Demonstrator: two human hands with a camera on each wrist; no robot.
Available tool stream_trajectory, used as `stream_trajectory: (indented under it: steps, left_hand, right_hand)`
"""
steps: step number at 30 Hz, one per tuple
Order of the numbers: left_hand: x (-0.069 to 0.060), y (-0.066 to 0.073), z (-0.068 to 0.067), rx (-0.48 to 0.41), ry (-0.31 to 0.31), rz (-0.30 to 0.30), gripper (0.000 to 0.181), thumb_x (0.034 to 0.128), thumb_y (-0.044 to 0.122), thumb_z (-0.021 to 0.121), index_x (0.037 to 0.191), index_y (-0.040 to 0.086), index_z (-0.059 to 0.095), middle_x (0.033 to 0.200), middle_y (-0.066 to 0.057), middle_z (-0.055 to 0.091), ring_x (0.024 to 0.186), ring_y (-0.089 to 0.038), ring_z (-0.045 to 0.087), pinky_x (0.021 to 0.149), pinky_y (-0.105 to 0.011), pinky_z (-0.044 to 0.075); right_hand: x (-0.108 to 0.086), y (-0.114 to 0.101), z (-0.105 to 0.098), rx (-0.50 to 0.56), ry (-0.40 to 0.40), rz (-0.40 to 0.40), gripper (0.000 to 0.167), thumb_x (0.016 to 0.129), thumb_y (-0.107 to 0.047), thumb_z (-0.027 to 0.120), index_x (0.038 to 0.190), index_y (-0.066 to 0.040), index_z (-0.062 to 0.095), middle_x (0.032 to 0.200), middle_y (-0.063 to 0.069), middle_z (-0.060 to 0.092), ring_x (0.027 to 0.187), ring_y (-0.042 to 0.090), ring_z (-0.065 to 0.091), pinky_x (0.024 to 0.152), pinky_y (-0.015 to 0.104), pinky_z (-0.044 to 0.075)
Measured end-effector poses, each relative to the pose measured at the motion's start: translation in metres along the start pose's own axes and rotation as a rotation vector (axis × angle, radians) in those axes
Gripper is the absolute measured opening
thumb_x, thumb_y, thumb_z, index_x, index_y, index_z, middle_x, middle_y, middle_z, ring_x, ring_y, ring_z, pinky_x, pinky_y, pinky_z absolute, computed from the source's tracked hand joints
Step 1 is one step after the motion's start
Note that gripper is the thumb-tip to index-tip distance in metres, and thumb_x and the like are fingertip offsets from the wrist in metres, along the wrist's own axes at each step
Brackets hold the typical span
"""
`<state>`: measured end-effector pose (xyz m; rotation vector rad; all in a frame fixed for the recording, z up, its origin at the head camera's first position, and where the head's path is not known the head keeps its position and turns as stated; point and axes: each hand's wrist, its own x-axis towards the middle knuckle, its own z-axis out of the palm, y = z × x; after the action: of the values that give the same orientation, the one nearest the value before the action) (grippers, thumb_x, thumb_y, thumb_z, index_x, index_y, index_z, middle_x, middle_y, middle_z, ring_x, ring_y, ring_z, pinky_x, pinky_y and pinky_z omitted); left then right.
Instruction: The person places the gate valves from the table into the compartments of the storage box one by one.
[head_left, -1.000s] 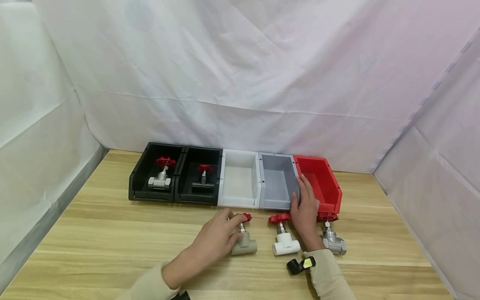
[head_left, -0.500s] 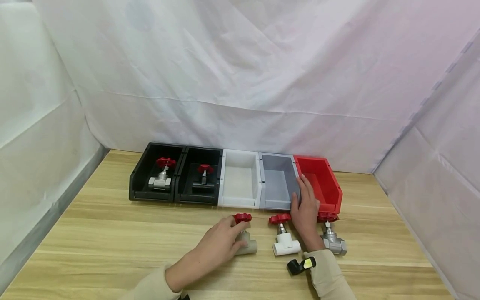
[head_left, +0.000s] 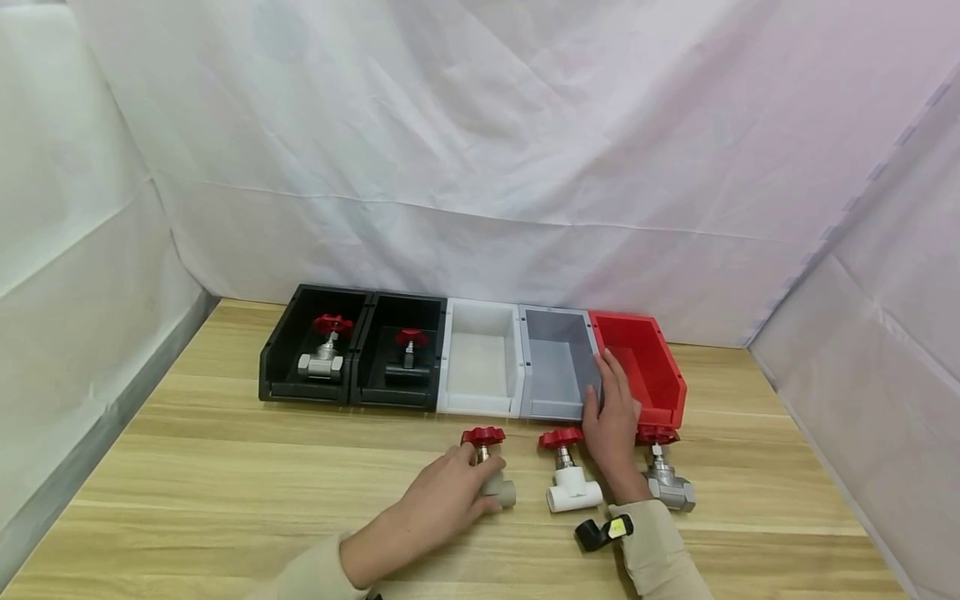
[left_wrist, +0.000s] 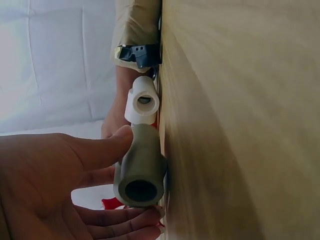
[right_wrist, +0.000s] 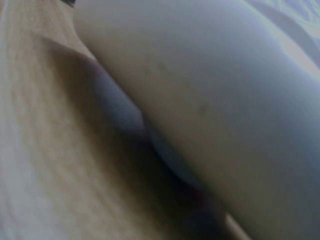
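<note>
1. Far left: your outer black bin [head_left: 303, 390] has a metal-bodied valve [head_left: 321, 365] in it, and the inner black bin [head_left: 393, 398] beside it has a dark valve [head_left: 407, 372]
2. Next, your left hand [head_left: 442, 493] has hold of the beige valve [left_wrist: 142, 164], thumb on your side of the body, fingers round the far side, so not much gap left in that grip
3. Key bit imo: that valve is down at the table [head_left: 187, 483], in front of the white bin [head_left: 480, 367], pipe running left-right, its red handwheel [head_left: 483, 435] pointing away from you. Your grip is on it from the left, straddling the pipe crosswise, and the left hand's clearly nearer
4. Right of that, the white valve [head_left: 573, 492] lies much the same way, apart from your fingers
5. Then your right hand [head_left: 612, 429], fingers fairly straight along the wall between the grey bin [head_left: 557, 367] and red bin [head_left: 630, 358], nothing visibly picked up
6. Far right, a steel valve [head_left: 672, 486], partly hidden by your right wrist
</note>
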<state>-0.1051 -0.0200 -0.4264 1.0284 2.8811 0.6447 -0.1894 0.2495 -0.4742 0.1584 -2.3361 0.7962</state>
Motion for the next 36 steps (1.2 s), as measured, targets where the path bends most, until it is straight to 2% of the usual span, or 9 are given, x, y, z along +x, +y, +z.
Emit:
stream_trajectory:
  steps: [7, 13, 26, 36]
  left_hand:
    - [0.0002, 0.0033, 0.005, 0.031, -0.008, 0.016, 0.044, 0.0802, 0.035, 0.076, 0.119, 0.019, 0.064, 0.092, -0.005, 0.054, 0.075, -0.012, 0.047, 0.06, -0.025, 0.044]
    - [0.0008, 0.0031, 0.0058, 0.054, 0.008, 0.048, 0.042, 0.0781, 0.034, 0.078, 0.115, 0.02, 0.065, 0.091, -0.004, 0.054, 0.074, -0.012, 0.047, 0.059, -0.024, 0.043]
    - [0.0008, 0.0027, 0.0065, 0.098, 0.031, 0.072, 0.035, 0.0778, 0.032, 0.078, 0.11, 0.024, 0.068, 0.092, -0.009, 0.054, 0.079, -0.016, 0.052, 0.062, -0.026, 0.048]
    - [-0.0015, -0.0006, 0.0007, 0.082, -0.026, 0.101, 0.034, 0.0786, 0.031, 0.078, 0.111, 0.024, 0.069, 0.096, -0.006, 0.055, 0.081, -0.014, 0.05, 0.065, -0.025, 0.046]
  right_hand:
    - [0.0004, -0.0005, -0.0015, -0.008, -0.007, 0.006, 0.061, 0.086, 0.003, 0.063, 0.142, -0.006, 0.043, 0.15, 0.009, 0.035, 0.131, 0.03, 0.037, 0.078, 0.044, 0.031]
    - [0.0012, -0.0013, -0.0032, -0.013, -0.009, 0.012, 0.061, 0.086, 0.002, 0.064, 0.142, -0.006, 0.043, 0.149, 0.009, 0.035, 0.131, 0.03, 0.037, 0.079, 0.046, 0.031]
    - [0.0024, -0.0007, -0.0012, -0.009, -0.01, 0.013, 0.061, 0.086, 0.002, 0.063, 0.143, -0.007, 0.042, 0.15, 0.008, 0.034, 0.132, 0.029, 0.036, 0.08, 0.045, 0.03]
    - [0.001, -0.0006, -0.0001, -0.009, -0.022, 0.032, 0.06, 0.087, 0.001, 0.063, 0.143, -0.008, 0.042, 0.15, 0.006, 0.034, 0.132, 0.028, 0.036, 0.08, 0.046, 0.031]
